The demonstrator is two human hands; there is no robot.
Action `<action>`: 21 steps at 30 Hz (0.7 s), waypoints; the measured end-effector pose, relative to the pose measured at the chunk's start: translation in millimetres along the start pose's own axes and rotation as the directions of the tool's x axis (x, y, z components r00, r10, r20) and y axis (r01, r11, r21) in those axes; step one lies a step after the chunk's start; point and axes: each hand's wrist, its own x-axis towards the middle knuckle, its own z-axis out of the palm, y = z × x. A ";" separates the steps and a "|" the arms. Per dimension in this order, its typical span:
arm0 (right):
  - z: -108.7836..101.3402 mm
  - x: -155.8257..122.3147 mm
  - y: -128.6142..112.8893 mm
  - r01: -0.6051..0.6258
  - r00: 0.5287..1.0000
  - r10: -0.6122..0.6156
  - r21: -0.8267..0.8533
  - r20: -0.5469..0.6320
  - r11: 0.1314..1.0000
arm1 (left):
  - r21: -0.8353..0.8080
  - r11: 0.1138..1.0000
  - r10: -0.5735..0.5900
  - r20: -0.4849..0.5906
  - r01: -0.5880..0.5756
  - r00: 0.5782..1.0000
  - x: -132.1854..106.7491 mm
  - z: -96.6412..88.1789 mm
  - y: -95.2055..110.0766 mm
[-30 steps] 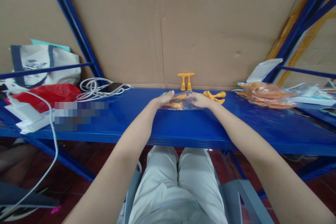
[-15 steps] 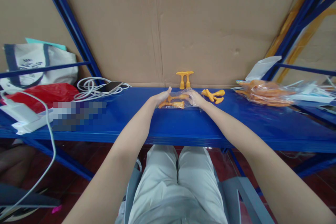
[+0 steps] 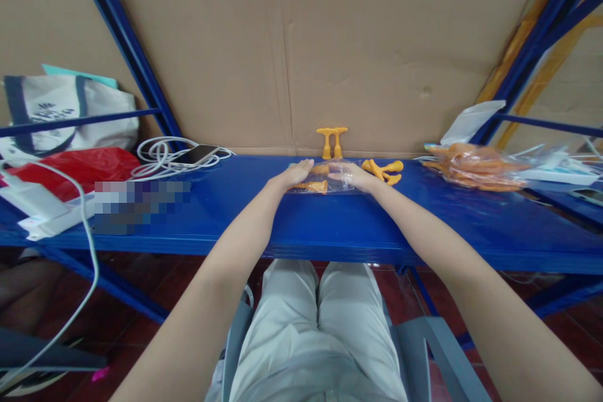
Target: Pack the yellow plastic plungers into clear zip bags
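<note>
A clear plastic bag (image 3: 336,186) with orange T-shaped plastic pieces (image 3: 315,186) inside lies flat on the blue shelf (image 3: 325,220). My left hand (image 3: 298,173) rests on the bag's left part, fingers stretched out over the pieces. From the right, my right hand (image 3: 351,175) lies flat on the bag with its fingers extended to the left. Just behind the hands, two orange T-shaped pieces (image 3: 332,141) stand upright by the cardboard. More loose orange pieces (image 3: 384,171) lie crossed to the right of my right hand.
Further right sits a filled clear bag of orange items (image 3: 475,166). At left are a white coiled cable (image 3: 162,154), a phone (image 3: 200,155), a red bag (image 3: 85,169), a power strip (image 3: 56,213) and a canvas tote (image 3: 80,107). Cardboard (image 3: 358,44) closes the back.
My left hand has moved slightly right and now lies over the left end of the bagged pieces. My right hand has flattened out onto the bag.
</note>
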 end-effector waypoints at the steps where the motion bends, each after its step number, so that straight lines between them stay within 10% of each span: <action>1: -5.0 -3.2 -3.6 -0.052 0.998 0.050 0.057 0.030 0.997 | 0.054 0.998 0.010 0.029 -0.011 1.000 1.0 0.6 0.3; 5: -31.7 -14.3 -19.5 -0.240 0.971 0.241 0.142 0.011 0.960 | 0.215 0.976 -0.005 0.118 -0.020 0.993 4.3 2.7 3.0; 8: -54.4 -15.0 -21.9 -0.219 0.951 0.220 0.029 -0.218 0.975 | 0.251 0.968 -0.019 0.126 -0.014 0.992 5.2 2.7 4.1; 16: -98.4 -13.3 7.8 -0.484 0.649 0.167 -0.234 -0.743 0.843 | 0.272 0.962 -0.034 0.124 -0.001 0.992 7.4 -0.6 -4.1; 21: -89.7 -26.6 13.4 -0.557 0.785 0.240 -0.483 -0.571 0.676 | 0.285 0.958 -0.016 0.125 -0.021 0.992 8.6 -2.2 -11.7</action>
